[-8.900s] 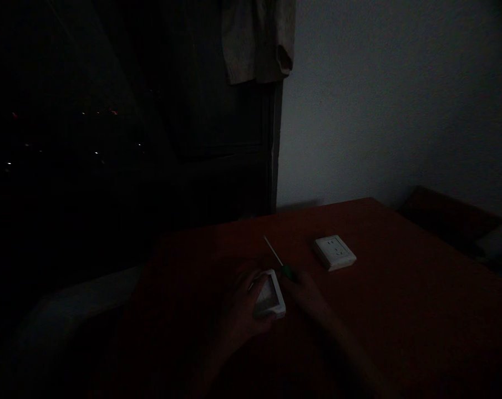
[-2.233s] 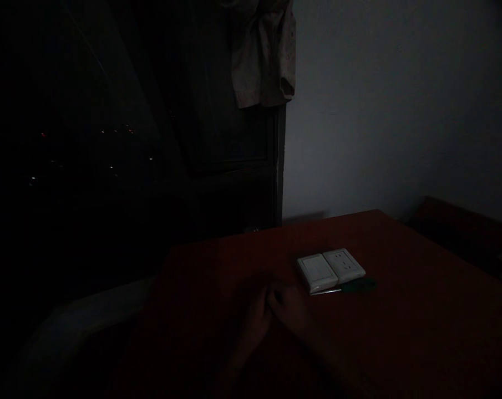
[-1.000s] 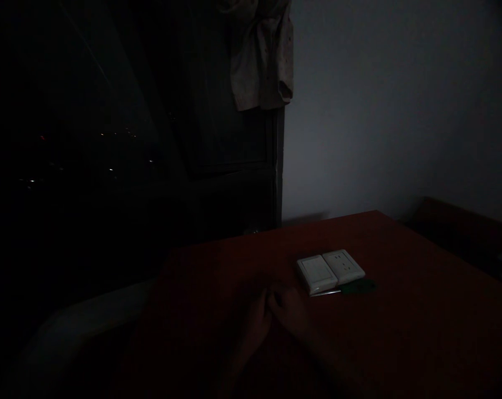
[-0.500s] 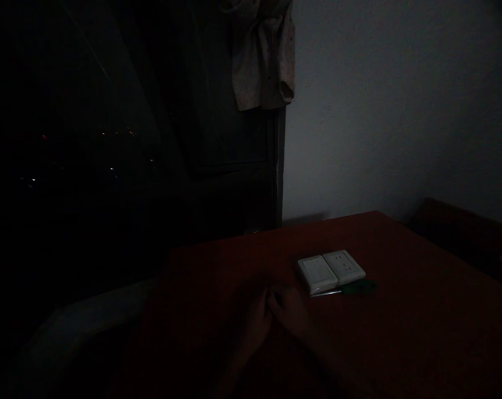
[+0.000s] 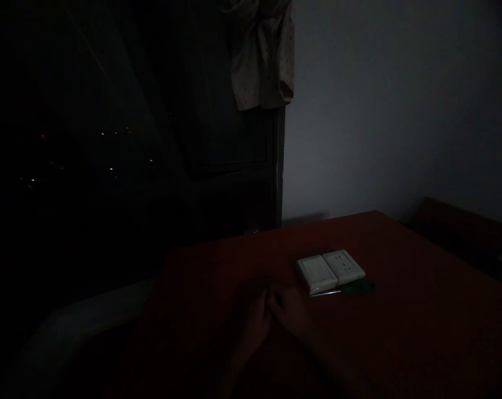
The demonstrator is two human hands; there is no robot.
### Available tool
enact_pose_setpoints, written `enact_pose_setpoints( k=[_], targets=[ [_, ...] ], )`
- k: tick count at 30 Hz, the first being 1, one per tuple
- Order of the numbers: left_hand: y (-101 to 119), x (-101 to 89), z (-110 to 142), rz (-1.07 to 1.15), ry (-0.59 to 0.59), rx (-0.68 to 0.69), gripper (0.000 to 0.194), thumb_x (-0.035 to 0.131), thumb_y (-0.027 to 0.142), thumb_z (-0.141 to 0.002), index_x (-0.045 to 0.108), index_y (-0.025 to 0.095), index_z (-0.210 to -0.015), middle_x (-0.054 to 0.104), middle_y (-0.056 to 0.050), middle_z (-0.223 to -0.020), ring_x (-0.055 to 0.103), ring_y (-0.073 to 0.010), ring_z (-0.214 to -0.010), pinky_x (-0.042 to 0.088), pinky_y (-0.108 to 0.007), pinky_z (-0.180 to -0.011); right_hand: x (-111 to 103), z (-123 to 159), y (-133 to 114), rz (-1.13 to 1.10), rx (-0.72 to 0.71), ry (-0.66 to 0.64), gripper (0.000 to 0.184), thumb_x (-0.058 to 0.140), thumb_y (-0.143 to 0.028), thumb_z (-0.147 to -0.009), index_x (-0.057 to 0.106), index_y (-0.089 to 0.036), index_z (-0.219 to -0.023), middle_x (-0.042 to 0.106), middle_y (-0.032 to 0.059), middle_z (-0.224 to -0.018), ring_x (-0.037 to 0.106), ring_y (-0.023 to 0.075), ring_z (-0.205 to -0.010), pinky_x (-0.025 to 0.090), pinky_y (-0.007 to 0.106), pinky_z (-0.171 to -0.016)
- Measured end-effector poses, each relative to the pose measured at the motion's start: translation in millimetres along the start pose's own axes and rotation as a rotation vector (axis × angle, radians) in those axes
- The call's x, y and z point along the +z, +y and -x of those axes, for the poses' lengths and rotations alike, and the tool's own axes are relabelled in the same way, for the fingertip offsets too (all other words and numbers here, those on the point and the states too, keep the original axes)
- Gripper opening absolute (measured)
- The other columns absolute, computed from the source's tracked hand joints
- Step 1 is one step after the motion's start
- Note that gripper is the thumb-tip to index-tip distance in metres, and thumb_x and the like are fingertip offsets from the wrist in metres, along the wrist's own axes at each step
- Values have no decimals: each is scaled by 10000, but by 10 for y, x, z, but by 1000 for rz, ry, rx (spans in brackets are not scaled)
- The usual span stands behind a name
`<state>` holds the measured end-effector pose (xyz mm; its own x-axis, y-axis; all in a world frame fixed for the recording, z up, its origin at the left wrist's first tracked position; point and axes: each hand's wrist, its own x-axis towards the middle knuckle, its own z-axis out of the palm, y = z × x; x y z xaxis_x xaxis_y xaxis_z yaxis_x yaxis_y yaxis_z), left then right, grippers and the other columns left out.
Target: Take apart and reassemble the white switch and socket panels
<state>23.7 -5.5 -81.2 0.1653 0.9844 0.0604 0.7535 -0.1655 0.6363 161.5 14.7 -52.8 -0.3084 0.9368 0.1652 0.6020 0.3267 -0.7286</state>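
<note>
My left hand point(image 5: 258, 317) and my right hand point(image 5: 291, 310) rest together low over the table, touching at the fingers. Both look curled closed in the dim light, and no object shows in either. A dark gap opens between the thumb and fingers of the right hand. Just beyond it lie a white wall switch plate point(image 5: 317, 273) and, touching its right side, a white wall socket point(image 5: 344, 266) with several slots. Along their near edge lies a screwdriver point(image 5: 359, 286) with a green handle, its metal shaft pointing left.
The reddish-brown table point(image 5: 417, 310) reaches back to a pale wall point(image 5: 379, 111). At the left is a dark window point(image 5: 109, 149) with small lights. Cloth point(image 5: 263, 61) hangs above the window's right edge. Another brown piece of furniture point(image 5: 471, 221) stands at the far right.
</note>
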Motion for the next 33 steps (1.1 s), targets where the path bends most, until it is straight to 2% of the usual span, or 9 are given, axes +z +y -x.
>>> enact_pose_setpoints(
  k=[4, 11, 16, 20, 33],
  targets=[
    [-7, 9, 4, -9, 6, -26, 497, 428, 129, -828, 506, 173, -1317, 557, -133, -1333, 517, -241, -1230, 346, -408, -1082, -19, 5, -22, 0, -6, -2, 253, 416, -209, -866, 661, -174, -811, 706, 52, -799, 636, 153, -712, 402, 222, -635],
    [15, 0, -5, -7, -6, -26, 479, 420, 145, -841, 513, 142, -1312, 569, -148, -1318, 539, -235, -1209, 385, -376, -1057, -4, -5, -5, 0, -1, -13, 247, 429, -215, -862, 667, -174, -811, 709, 51, -792, 633, 151, -698, 403, 222, -625],
    [54, -49, 9, -18, -2, -24, 472, 425, 148, -840, 526, 139, -1301, 568, -154, -1317, 539, -263, -1205, 375, -420, -1060, -19, 2, -20, 7, 6, -8, 249, 420, -210, -865, 660, -172, -812, 709, 55, -802, 638, 152, -710, 403, 221, -635],
    [55, -51, 18, -15, 2, -35, 483, 433, 139, -833, 522, 177, -1307, 577, -125, -1315, 543, -241, -1204, 384, -388, -1055, -14, 3, -11, 15, 10, -9, 237, 430, -211, -857, 660, -177, -810, 708, 52, -802, 638, 151, -710, 398, 218, -626],
    [96, -88, 23, -19, 5, -5, 451, 420, 164, -851, 544, 164, -1285, 589, -135, -1297, 566, -245, -1174, 410, -385, -1033, 1, 1, 5, 21, -3, -9, 237, 428, -202, -862, 661, -175, -823, 707, 47, -803, 633, 150, -702, 399, 221, -628]
  ],
)
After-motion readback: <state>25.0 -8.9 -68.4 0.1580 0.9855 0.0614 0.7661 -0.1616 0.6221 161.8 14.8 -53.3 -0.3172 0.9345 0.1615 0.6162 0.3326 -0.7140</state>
